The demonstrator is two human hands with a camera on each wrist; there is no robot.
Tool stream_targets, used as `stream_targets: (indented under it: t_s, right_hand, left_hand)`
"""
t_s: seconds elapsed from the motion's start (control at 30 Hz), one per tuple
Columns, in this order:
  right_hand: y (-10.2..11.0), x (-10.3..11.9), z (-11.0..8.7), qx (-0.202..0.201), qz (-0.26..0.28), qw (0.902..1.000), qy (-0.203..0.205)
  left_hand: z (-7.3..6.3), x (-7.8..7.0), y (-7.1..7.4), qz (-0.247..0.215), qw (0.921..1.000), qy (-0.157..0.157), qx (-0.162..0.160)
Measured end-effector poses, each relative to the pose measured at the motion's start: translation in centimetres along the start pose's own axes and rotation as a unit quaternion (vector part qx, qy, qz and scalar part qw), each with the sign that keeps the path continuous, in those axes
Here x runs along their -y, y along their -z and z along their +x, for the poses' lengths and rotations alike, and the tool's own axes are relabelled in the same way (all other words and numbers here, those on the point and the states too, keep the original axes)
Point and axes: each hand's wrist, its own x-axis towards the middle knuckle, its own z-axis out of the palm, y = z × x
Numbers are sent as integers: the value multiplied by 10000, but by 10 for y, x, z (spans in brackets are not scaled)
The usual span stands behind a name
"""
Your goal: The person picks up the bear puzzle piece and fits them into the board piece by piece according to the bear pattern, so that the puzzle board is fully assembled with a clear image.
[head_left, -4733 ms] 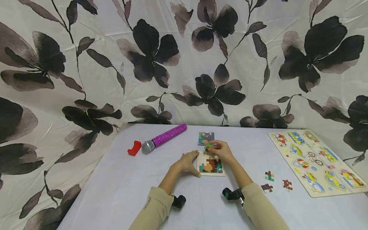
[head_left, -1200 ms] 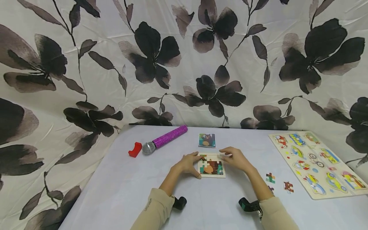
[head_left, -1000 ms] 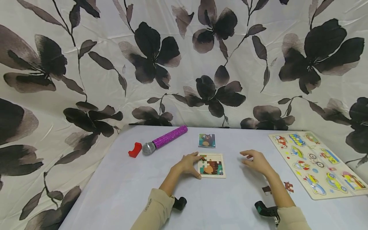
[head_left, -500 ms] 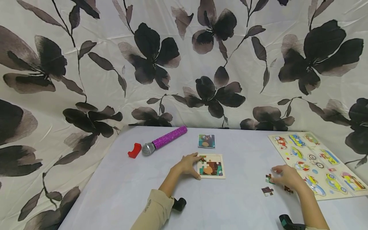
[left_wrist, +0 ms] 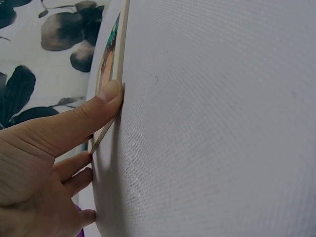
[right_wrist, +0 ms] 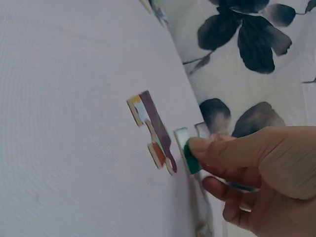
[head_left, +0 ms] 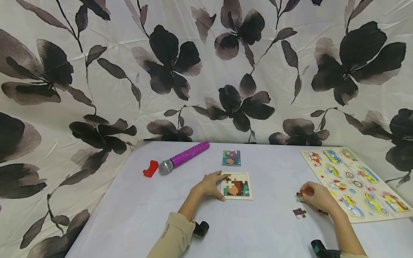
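Note:
My left hand [head_left: 211,185] holds the left side of a small wooden jigsaw board [head_left: 250,184], thumb at its near corner and index finger at the far one. In the left wrist view, the thumb [left_wrist: 109,91] lies against the board's pale rim. Brown, orange and green pieces fill part of the board. Off to the right, my right hand [head_left: 317,196] pinches a green jigsaw piece [right_wrist: 192,160] between thumb and fingers, close over the table. A purple-brown piece [head_left: 299,213] lies just nearer to me. Another brown piece [head_left: 323,212] shows partly below the right hand.
Behind the board lies a bear picture card [head_left: 231,158]. A glittery purple microphone [head_left: 188,154] and a red curved block [head_left: 150,168] sit at the back left. A large vehicle puzzle board [head_left: 355,184] covers the right side, beside the right hand. A floral cloth hangs behind the table.
My right hand held a green piece over the board, released it, and moved right to the loose pieces, where it now pinches another. My left hand stays at the board.

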Motion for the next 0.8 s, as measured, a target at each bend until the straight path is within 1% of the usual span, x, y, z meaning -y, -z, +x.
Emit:
stream_targets:
  t_s: [0.13,0.2,0.23,0.27,0.3,0.33,0.4,0.47,0.5,0.53,0.6,0.63,0.67,0.77,0.8]
  right_hand:
    - [-6,3,6,-199,550,9982,166]
    - [-7,6,10,-272,1073,9937,188]
    - [-7,8,12,-317,1379,9897,197]
    - [-8,11,15,-321,1750,9838,224]
    - [-8,13,18,-307,2170,9754,227]
    - [-8,15,22,-302,2598,9649,230]
    - [-9,21,29,-323,3391,9400,188]
    - [-12,27,36,-391,4075,9122,183]
    - [-13,30,39,-445,4338,8996,223]
    - [-15,32,43,-515,4529,8897,272]
    - [-18,37,49,-627,4818,8731,396]
    - [-20,40,51,-670,4904,8677,464]
    - [-21,42,53,-704,4948,8646,518]
    - [-26,49,59,-830,4953,8630,556]
    - [-28,52,61,-860,4934,8639,534]
  left_hand:
    - [-3,-2,0,63,10000,-22,-46]
    - [-2,-1,0,58,10000,-47,-43]
    - [-2,-1,0,38,10000,-62,-40]
    - [-2,-1,1,14,10000,-69,-36]
    - [-2,-1,1,-9,10000,-77,-30]
    - [-3,-1,2,-18,10000,-86,-23]
    - [-3,-1,2,-8,9999,-114,-13]
    - [-3,0,2,2,9999,-111,-11]
    - [-2,1,2,9,9999,-101,-3]
    - [-2,1,2,10,10000,-92,0]
    - [-1,2,1,3,10000,-67,1]
    - [-1,2,1,-4,10000,-55,5]
    - [-1,2,1,-1,10000,-55,9]
    - [-1,2,1,-4,10000,-75,4]
    - [-1,2,1,-18,10000,-80,5]
